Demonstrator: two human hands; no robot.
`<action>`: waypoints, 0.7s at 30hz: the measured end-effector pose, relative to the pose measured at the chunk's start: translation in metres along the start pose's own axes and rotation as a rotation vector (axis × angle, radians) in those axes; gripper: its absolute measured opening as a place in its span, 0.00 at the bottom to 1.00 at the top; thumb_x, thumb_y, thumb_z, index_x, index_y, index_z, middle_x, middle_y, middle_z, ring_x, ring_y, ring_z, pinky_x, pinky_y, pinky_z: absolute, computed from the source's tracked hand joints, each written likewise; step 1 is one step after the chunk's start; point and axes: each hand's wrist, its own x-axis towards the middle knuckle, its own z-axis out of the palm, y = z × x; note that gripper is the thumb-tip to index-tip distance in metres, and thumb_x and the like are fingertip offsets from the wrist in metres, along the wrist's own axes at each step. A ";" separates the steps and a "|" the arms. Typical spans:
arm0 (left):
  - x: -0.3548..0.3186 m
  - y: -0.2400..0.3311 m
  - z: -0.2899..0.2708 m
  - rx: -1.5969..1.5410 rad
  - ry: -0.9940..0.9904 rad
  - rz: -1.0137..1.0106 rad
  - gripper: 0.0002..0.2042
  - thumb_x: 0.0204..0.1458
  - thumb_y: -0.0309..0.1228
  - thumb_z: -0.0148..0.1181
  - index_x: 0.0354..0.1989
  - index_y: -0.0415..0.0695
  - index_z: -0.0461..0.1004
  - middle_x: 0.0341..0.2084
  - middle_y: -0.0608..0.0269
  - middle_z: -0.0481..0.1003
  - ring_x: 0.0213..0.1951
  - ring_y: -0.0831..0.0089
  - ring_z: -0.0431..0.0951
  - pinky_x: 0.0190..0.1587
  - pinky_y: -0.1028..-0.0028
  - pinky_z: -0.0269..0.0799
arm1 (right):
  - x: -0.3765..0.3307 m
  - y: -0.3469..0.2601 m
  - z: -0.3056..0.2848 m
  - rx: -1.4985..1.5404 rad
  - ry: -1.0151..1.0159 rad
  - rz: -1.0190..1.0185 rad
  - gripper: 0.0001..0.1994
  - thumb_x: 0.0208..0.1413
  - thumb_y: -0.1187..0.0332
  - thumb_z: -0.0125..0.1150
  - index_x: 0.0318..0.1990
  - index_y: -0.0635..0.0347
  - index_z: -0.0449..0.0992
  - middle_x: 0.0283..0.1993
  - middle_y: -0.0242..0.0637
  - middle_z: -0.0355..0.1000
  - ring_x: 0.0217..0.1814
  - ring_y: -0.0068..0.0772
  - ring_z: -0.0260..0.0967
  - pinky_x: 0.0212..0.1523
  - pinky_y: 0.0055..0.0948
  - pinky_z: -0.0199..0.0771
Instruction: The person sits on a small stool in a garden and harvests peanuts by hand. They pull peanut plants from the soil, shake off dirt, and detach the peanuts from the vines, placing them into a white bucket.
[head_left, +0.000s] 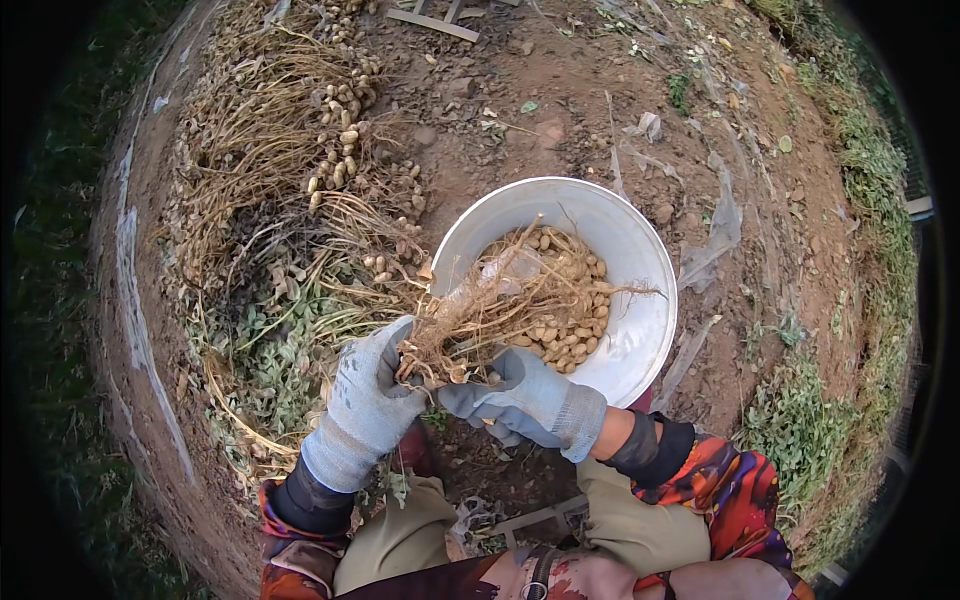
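Together, left hand [368, 395] and right hand [528, 392] hold tangled roots [460, 330].

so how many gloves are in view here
2: one glove on the left hand, the other glove on the right hand, both at the near end of the dried plants over the white bucket. No others show.

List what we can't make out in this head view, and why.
Head view: the floor of the white bucket, covered by peanuts and roots.
Head view: anything inside the right hand, hidden by its curled fingers.
Head view: the far end of the slatted frame, cut off by the upper edge.
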 end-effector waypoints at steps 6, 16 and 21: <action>0.004 0.009 -0.001 -0.101 -0.069 -0.066 0.23 0.37 0.22 0.59 0.47 0.35 0.67 0.35 0.53 0.75 0.39 0.62 0.75 0.42 0.69 0.67 | 0.000 -0.001 0.001 0.150 0.002 0.059 0.16 0.49 0.62 0.58 0.43 0.61 0.69 0.27 0.31 0.68 0.20 0.19 0.63 0.15 0.16 0.63; 0.004 -0.043 -0.079 0.409 0.491 -0.021 0.27 0.36 0.13 0.56 0.51 0.36 0.62 0.45 0.52 0.68 0.46 0.64 0.71 0.47 0.70 0.69 | -0.038 -0.040 -0.001 -1.095 0.095 -0.175 0.11 0.47 0.61 0.57 0.34 0.59 0.70 0.28 0.46 0.68 0.31 0.46 0.68 0.30 0.37 0.65; -0.003 -0.016 -0.060 1.278 0.303 0.255 0.31 0.23 0.25 0.61 0.46 0.44 0.67 0.39 0.55 0.68 0.40 0.56 0.70 0.43 0.61 0.65 | -0.037 -0.041 -0.023 -1.767 0.543 -0.484 0.23 0.39 0.58 0.65 0.44 0.57 0.71 0.43 0.43 0.68 0.43 0.46 0.67 0.42 0.39 0.65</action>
